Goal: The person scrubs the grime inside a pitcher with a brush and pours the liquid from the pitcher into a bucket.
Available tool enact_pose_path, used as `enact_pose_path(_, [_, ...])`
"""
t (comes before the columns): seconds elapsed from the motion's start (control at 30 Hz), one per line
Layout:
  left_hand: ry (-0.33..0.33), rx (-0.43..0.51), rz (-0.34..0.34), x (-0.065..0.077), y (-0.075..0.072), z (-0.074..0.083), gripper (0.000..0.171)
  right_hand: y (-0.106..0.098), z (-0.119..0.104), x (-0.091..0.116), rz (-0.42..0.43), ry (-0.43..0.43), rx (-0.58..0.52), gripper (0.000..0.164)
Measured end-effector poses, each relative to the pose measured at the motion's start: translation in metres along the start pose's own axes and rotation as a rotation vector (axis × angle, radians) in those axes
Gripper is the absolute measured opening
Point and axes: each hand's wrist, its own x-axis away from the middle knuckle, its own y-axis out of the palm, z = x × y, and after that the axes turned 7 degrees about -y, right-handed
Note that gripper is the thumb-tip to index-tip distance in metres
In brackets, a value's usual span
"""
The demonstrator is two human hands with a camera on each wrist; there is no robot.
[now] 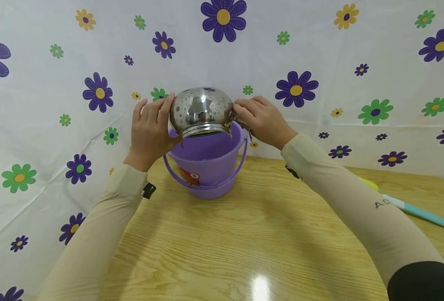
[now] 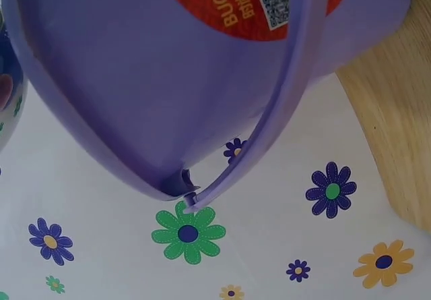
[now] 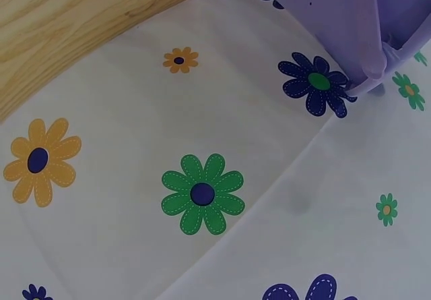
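Note:
A round, shiny metal pot (image 1: 201,108) with droplets on its outside is tipped mouth-down above a purple bucket (image 1: 210,167). On the pot's left side, my left hand (image 1: 152,125) holds it with the fingers along the wall and the thumb near the rim. My right hand (image 1: 265,121) grips the right side, by what looks like a handle partly hidden by the fingers. The bucket (image 2: 121,77) fills much of the left wrist view, its red label in sight. In the right wrist view only a corner of the bucket (image 3: 337,10) shows.
The bucket stands on a wooden table (image 1: 222,242), its handle (image 1: 243,156) hanging down in front. A flowered white sheet (image 1: 259,54) hangs behind. At the right lie a teal-handled tool (image 1: 429,215) and a yellow thing (image 1: 369,183), both partly behind my right arm.

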Motion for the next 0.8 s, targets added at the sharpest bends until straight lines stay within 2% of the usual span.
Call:
enact_pose_path(0.2, [0.018,-0.042,-0.013,-0.002,-0.001,-0.001,0.095,0.000,0.001,0.000,0.008,-0.019,0.036,0.019])
enact_pose_path(0.43, [0.010,-0.084,0.005,-0.006,-0.003,-0.003,0.092,-0.002,0.001,-0.004,0.017,-0.030,0.108,0.015])
enact_pose_path(0.57, [-0.015,-0.094,0.052,-0.008,-0.002,-0.002,0.086,-0.003,0.002,-0.007,0.035,-0.038,0.167,0.013])
enact_pose_path(0.8, [-0.072,-0.079,0.166,-0.011,0.001,0.002,0.065,-0.002,0.004,-0.013,0.107,-0.075,0.230,0.014])
